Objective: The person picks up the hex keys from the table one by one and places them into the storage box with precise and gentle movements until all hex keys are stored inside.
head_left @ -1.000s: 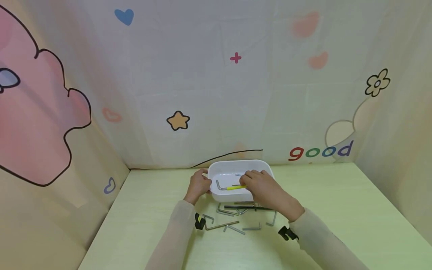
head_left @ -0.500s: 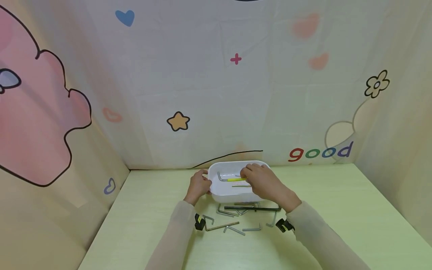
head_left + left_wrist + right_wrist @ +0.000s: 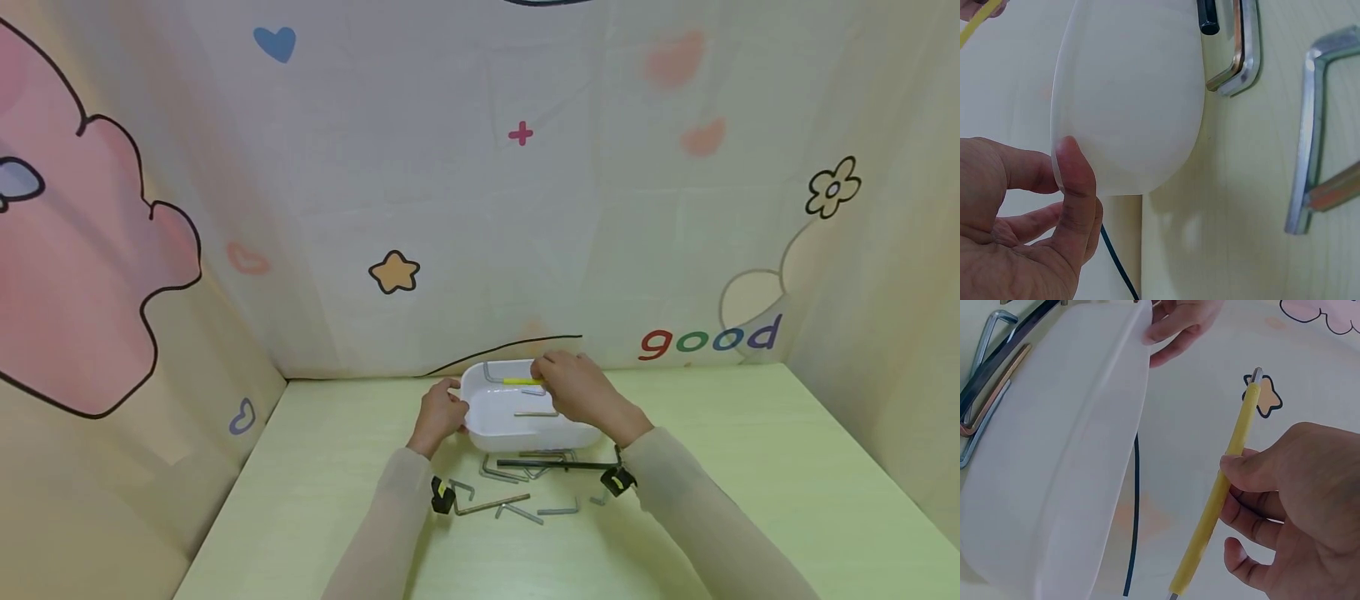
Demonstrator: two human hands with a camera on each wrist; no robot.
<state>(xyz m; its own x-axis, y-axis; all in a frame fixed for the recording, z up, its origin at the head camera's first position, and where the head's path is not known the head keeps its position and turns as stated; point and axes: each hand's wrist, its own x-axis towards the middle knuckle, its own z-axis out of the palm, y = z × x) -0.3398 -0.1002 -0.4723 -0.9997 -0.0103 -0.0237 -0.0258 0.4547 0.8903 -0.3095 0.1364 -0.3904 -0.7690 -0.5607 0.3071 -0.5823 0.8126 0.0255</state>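
Note:
My left hand (image 3: 438, 414) grips the left end of a white plastic container (image 3: 491, 432), thumb and fingers on either side of its rim in the left wrist view. My right hand (image 3: 581, 390) pinches a hex key with a yellow sleeve (image 3: 521, 382) on its long arm. Its bare silver bend points left, over the far part of the container. In the right wrist view the yellow sleeve (image 3: 1213, 503) lies between thumb and fingertips, apart from the container wall. Two thin hex keys lie inside the container, one of them brassy (image 3: 536, 414).
In front of the container several loose hex keys lie on the pale table (image 3: 480, 567): a long black one (image 3: 555, 464), a bronze one (image 3: 495, 504) and silver ones such as this short L-shaped key (image 3: 557, 511). A printed curtain (image 3: 465, 183) hangs right behind the container.
My right hand has moved away from me and upward with the yellow-sleeved hex key, from the container's near side to its far rim. The left hand has stayed on the container.

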